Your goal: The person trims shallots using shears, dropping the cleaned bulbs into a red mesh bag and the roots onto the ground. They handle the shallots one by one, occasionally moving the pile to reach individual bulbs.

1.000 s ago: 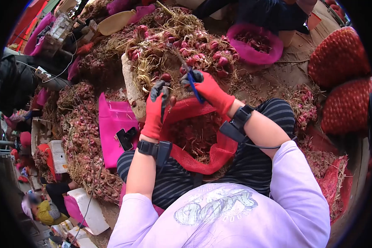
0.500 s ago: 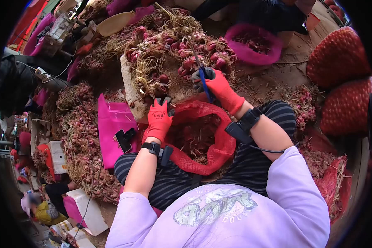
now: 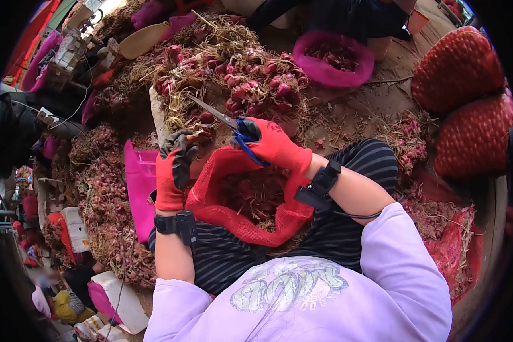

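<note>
My left hand (image 3: 176, 162), in a red glove with a dark grip coating, is closed, palm turned inward. At its fingertips shows a small tan-pink piece, apparently a shallot (image 3: 194, 136), mostly covered by the fingers. My right hand (image 3: 265, 139), gloved the same way, grips blue-handled scissors (image 3: 214, 113). Their long blades point up and left, over the edge of the shallot pile (image 3: 248, 80) with its dry stalks. Between my legs stands a red mesh bag (image 3: 208, 199), its mouth spread wide and dark reddish scraps lying inside.
A pink bag (image 3: 362, 74) with scraps stands ahead, near another person's dark-clothed legs. Full red mesh sacks (image 3: 459, 68) are at the right. A bright pink plastic piece (image 3: 138, 188) lies left of my left hand, beside more shallots (image 3: 105, 194).
My left hand has pulled back from the pile, turned over and closed. The right hand has moved down and left, and the scissors have swung to point left. The view has shifted slightly.
</note>
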The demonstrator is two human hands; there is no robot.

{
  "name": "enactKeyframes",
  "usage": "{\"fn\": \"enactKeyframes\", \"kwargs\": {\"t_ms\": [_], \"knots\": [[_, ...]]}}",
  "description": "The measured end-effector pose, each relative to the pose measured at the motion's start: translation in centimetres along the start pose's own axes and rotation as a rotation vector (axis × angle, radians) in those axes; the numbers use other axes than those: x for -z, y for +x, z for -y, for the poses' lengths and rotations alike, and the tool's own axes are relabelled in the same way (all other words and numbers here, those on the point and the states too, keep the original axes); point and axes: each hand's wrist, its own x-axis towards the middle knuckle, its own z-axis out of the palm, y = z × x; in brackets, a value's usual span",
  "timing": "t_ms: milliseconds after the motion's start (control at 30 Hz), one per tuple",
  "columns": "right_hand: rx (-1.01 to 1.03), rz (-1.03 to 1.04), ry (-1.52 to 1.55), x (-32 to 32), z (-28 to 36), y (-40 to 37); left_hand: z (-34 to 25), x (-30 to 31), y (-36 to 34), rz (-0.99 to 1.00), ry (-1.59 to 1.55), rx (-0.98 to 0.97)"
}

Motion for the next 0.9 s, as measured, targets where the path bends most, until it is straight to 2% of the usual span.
{"fn": "enactKeyframes", "kwargs": {"t_ms": [67,100,133,200,233,333,433,533,567,633,667,733,800,833,867,900], "knots": [[-0.009,0.024,0.187,-1.2,-0.3,-0.2,-0.9,-2.1,-0.7,0.125,0.173,-0.231],[-0.144,0.086,0.193,-0.8,2.1,-0.6,-1.0,-3.3,-1.0,0.192,0.108,-0.241],[-0.136,0.053,0.246,-1.4,1.7,-0.9,-0.9,-4.3,-1.3,0.258,0.043,-0.25],[-0.121,-0.01,0.355,-2.7,1.1,-0.9,0.1,-5.5,-2.6,0.229,-0.21,0.056],[-0.153,-0.036,0.316,-2.6,1.2,-1.0,0.6,-5.6,-3.1,0.21,-0.335,0.211],[-0.108,-0.106,0.202,-2.4,2.3,-1.2,1.2,-5.5,-3.0,0.181,-0.844,0.508],[-0.017,-0.145,0.037,-2.9,1.9,-1.2,1.3,-7.7,-3.2,-0.226,-0.632,0.427],[0.004,-0.167,-0.186,-3.3,3.0,-1.6,2.7,-8.4,-2.7,-0.292,-0.287,0.215],[0.058,-0.186,-0.194,-3.3,3.0,-1.4,4.5,-8.5,-2.5,-0.264,-0.277,0.191],[0.164,-0.222,-0.209,-3.1,3.0,-1.0,3.6,-7.8,-2.4,-0.19,-0.197,0.235],[0.198,-0.162,-0.249,-2.8,3.0,-0.8,3.3,-7.6,-2.3,-0.153,-0.157,0.256],[0.264,-0.042,-0.325,-2.2,3.2,-0.8,5.5,-8.8,-2.4,-0.211,-0.698,0.403],[0.298,-0.055,-0.328,-2.3,2.4,-0.8,6.8,-9.0,-2.8,-0.169,-0.856,0.449],[0.313,-0.061,-0.328,-2.5,2.1,-1.0,5.3,-8.3,-2.8,-0.101,-0.742,0.427],[0.125,-0.014,-0.034,-2.6,2.0,-0.9,4.2,-7.7,-2.7,-0.035,-0.628,0.403],[-0.063,0.032,0.258,-2.6,2.3,-0.8,3.7,-7.8,-2.7,-0.108,-0.577,0.379]]}}
